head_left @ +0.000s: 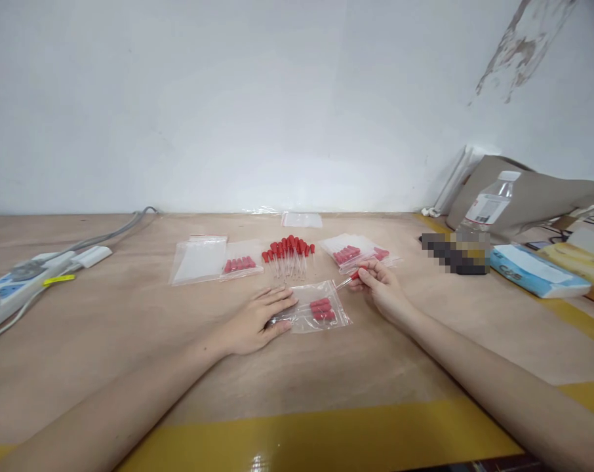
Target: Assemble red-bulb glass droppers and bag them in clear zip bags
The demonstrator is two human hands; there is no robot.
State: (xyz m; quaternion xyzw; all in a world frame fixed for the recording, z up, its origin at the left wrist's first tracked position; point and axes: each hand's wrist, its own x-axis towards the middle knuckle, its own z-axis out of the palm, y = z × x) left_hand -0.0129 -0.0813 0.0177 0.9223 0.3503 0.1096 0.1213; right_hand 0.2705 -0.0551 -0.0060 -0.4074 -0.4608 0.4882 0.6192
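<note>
My right hand (377, 286) pinches a dropper (355, 275) by its red rubber bulb; the clear tube points left to the edge of a zip bag (301, 321). Inside that clear bag lie several droppers with red bulbs (321, 308). My left hand (260, 321) rests on the bag's left part, fingers stretched out and thumb apart. Beyond the hands is a loose pile of droppers (290, 252), red bulbs toward the wall and tubes toward me. A filled bag (240, 262) lies left of the pile, and more filled bags (353, 252) overlap to its right.
Flat bags (198, 260) lie at left, and another small bag (301, 219) lies by the wall. A power strip (26, 285) with cables is at far left. To the right are a clear bottle (488, 203), a blurred dark object (454, 254) and a blue tissue pack (537, 272).
</note>
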